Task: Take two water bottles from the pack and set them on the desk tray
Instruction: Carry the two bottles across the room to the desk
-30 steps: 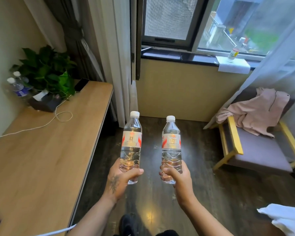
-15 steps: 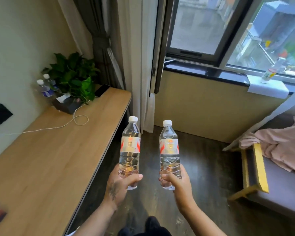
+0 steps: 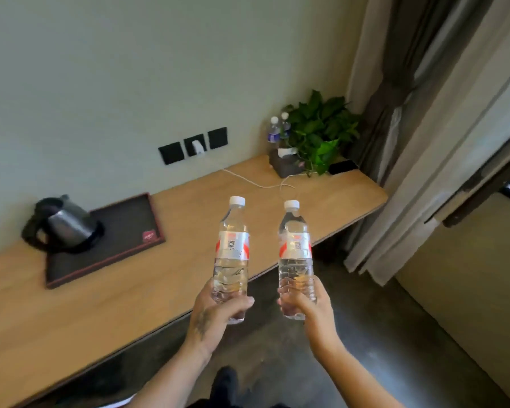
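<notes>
My left hand (image 3: 215,312) grips the lower part of a clear water bottle (image 3: 232,245) with a white cap and a red and white label, held upright. My right hand (image 3: 309,304) grips a second, matching water bottle (image 3: 295,251), also upright, a little to the right of the first. Both bottles hang in the air over the desk's front edge. The dark desk tray (image 3: 124,231) with a reddish rim lies on the wooden desk (image 3: 100,304), to the left of and beyond the bottles. The pack is out of view.
A steel electric kettle (image 3: 64,225) stands on the tray's left end. At the desk's far right corner are two small bottles (image 3: 277,129), a tissue box (image 3: 286,163), a plant (image 3: 321,131), a phone (image 3: 342,166) and a white cable (image 3: 256,181). Curtains (image 3: 409,142) hang to the right.
The view has swung left, away from the window and chair, toward the desk; the tray and kettle have come into view. Both hands still hold the bottles upright.
</notes>
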Motion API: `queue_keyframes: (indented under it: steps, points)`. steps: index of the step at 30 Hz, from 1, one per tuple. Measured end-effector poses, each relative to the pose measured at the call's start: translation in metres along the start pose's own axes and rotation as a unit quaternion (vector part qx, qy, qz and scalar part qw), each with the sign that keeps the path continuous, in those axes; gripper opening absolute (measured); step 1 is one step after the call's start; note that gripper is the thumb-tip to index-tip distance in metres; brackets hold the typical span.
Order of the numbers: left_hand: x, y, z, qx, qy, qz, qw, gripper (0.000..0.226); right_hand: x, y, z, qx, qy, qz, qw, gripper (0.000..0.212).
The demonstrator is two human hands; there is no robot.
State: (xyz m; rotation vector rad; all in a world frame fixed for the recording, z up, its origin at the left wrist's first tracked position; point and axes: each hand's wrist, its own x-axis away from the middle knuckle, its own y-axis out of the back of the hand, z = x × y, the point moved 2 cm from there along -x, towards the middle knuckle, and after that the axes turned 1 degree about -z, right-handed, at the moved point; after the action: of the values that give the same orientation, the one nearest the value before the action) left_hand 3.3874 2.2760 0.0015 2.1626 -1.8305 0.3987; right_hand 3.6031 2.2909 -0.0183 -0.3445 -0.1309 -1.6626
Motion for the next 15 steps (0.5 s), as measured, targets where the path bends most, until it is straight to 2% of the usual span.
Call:
queue_keyframes:
  steps: [4, 9, 15]
  points:
    - [0.015, 0.051, 0.009, 0.048, 0.006, -0.103, 0.993, 0.067, -0.017, -0.052, -0.007, 0.031, -0.019, 0.092, 0.995, 0.055]
    - [0.024, 0.104, 0.023, 0.089, 0.016, -0.194, 0.977, 0.068, -0.025, -0.111, -0.011, 0.047, -0.027, 0.177, 0.983, 0.067]
    - [0.016, 0.140, 0.028, 0.121, 0.019, -0.240, 0.963, 0.066, -0.030, -0.161, -0.012, 0.030, -0.037, 0.224, 0.973, 0.073]
